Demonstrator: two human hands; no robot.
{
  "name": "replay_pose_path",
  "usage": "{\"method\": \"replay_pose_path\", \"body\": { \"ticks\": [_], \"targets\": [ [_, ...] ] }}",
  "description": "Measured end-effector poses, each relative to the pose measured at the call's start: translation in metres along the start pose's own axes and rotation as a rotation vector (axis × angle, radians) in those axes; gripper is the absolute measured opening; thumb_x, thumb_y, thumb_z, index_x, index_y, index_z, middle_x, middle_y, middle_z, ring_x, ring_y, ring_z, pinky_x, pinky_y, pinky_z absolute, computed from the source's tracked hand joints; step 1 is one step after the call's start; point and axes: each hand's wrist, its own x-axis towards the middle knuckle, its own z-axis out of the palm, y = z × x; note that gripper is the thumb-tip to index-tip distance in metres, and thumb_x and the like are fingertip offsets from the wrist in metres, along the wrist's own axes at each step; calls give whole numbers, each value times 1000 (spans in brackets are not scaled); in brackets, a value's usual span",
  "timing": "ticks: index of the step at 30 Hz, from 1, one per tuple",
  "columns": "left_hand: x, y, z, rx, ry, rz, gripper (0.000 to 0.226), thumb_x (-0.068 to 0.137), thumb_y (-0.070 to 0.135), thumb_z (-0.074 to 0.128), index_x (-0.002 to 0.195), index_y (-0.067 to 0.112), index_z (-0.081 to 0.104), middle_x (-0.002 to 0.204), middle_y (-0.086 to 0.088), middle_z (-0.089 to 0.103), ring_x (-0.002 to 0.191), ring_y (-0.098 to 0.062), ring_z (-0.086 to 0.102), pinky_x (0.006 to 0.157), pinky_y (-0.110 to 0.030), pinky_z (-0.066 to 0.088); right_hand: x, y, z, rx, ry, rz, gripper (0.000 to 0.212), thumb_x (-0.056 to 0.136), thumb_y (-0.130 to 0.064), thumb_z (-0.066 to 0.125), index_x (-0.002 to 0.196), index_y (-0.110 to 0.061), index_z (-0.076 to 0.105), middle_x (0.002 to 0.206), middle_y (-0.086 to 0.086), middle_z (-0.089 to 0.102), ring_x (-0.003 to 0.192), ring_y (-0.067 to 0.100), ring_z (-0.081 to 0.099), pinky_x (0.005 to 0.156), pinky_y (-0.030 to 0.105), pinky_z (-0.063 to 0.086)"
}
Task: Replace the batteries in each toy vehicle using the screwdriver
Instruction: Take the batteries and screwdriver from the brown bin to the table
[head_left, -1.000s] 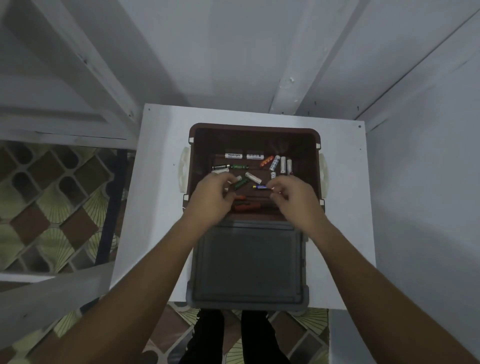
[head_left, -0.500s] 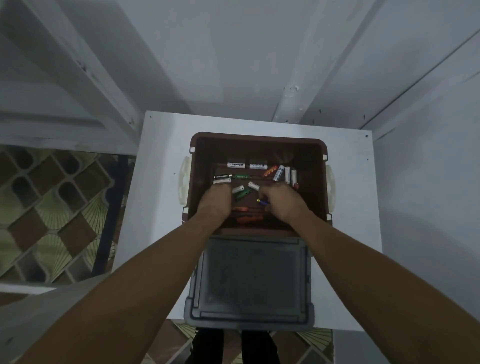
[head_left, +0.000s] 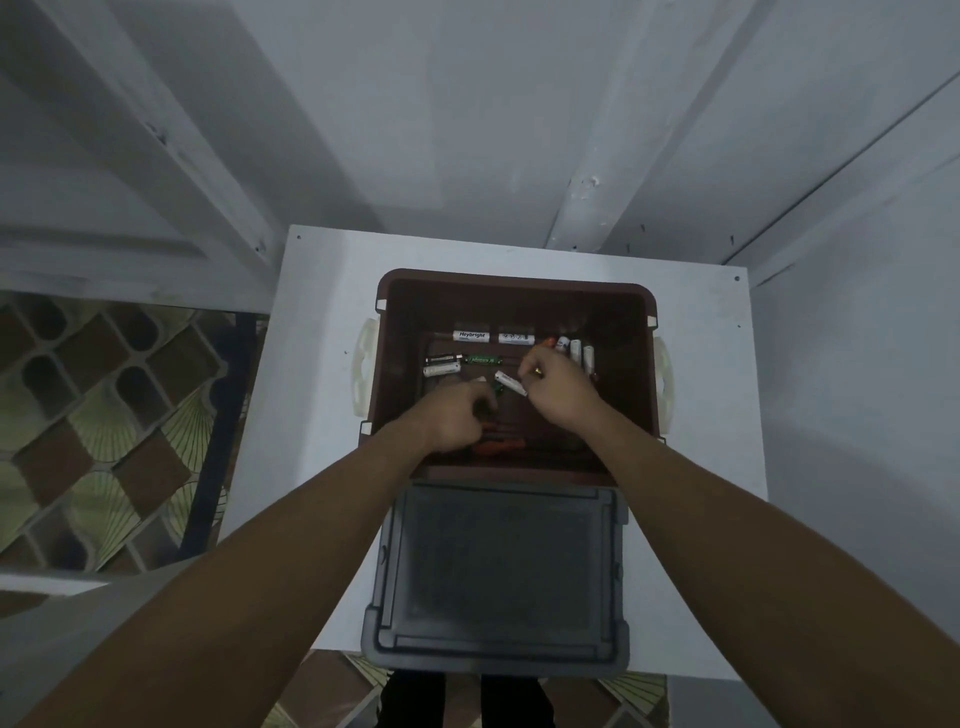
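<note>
While our right hand (head_left: 558, 392) pinches a gold-tipped battery (head_left: 535, 371) mid-frame inside the brown bin (head_left: 514, 279), the white battery (head_left: 510, 383) lies diagonally just left of those fingers, farther from our left hand (head_left: 457, 415), whose curled fingers' hold we cannot tell.

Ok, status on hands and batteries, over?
Left hand curled over loose batteries, grip unclear. Right hand pinches one battery. Screwdriver lies in brown bin by left hand. Grey lid set aside.

"Heybright" stands in black letters on a white battery (head_left: 471, 336) at the far side of the brown bin (head_left: 519, 291); print on the second white battery (head_left: 516, 338) and the green battery (head_left: 483, 359) is too small to read
</note>
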Motion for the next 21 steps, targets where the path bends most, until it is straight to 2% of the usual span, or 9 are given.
{"method": "replay_pose_path", "body": {
  "ticks": [3, 5, 7, 10, 12, 14, 16, 18, 21],
  "targets": [
    [0, 0, -1, 75, -1, 38, 45, 84, 3, 61, 125, 20, 66, 131, -15, 51, 116, -28, 56, 87, -16, 39, 5, 3, 6, -151, -63, -102, 25, 87, -12, 64, 111, -15, 60, 115, 8, 53, 97, 22, 53, 81, 25, 40],
    [0, -1, -2, 135, 13, 64, 42, 85, 11, 66, 125, 23, 67, 135, -14, 48, 122, -28, 52, 93, -17, 38, 8, 4, 9, -211, -69, -97, 27, 83, -16, 70, 109, -19, 61, 120, 6, 51, 106, 25, 54, 92, 33, 44],
    [1, -4, -3, 173, 22, 80, 36, 85, 15, 72, 120, 23, 71, 137, -11, 50, 125, -27, 50, 98, -21, 39, 10, 4, 9, -269, -59, -83, 20, 82, -17, 71, 100, -19, 60, 120, 5, 51, 110, 27, 54, 94, 39, 45],
    [4, -9, -6, 205, 37, 58, 21, 82, 16, 77, 103, 16, 76, 124, -12, 63, 114, -29, 59, 89, -25, 45, 7, 4, 7, -315, -43, -70, 12, 90, -20, 62, 99, -14, 57, 115, 9, 57, 112, 31, 52, 93, 40, 43],
    [5, -11, -6, 201, 44, 39, 15, 84, 15, 75, 98, 12, 73, 119, -14, 64, 110, -31, 61, 84, -25, 44, 4, 4, 6, -199, 3, -39, 11, 90, -19, 60, 96, -12, 54, 99, 10, 61, 101, 30, 56, 86, 35, 43],
    [4, -10, -6, 185, 77, 44, 14, 90, 17, 67, 101, 8, 67, 118, -16, 65, 111, -33, 60, 84, -27, 44, 2, 4, 5, -10, 73, 7, 13, 86, -15, 63, 90, -13, 50, 79, 3, 56, 77, 20, 55, 72, 23, 42],
    [2, -10, -5, 115, 144, 54, 17, 95, 19, 59, 104, 5, 61, 116, -19, 65, 110, -34, 61, 80, -30, 43, 1, 1, 4, 224, 94, 51, 16, 85, -10, 63, 89, -16, 48, 74, 0, 50, 63, 13, 49, 61, 21, 41],
    [1, -10, -4, -30, 222, 31, 17, 97, 21, 56, 105, 6, 55, 104, -16, 67, 101, -33, 62, 71, -29, 38, 2, -3, 1, 438, 61, 91, 19, 89, -6, 56, 86, -22, 47, 74, 3, 52, 57, 16, 52, 50, 21, 43],
    [3, -7, -3, -315, 264, -76, 8, 96, 23, 55, 95, 16, 53, 77, 1, 59, 79, -25, 57, 68, -28, 36, 5, -10, 1, 423, 30, 128, 22, 88, -2, 51, 75, -19, 48, 65, 3, 51, 53, 15, 50, 40, 15, 37]
  ]
}}
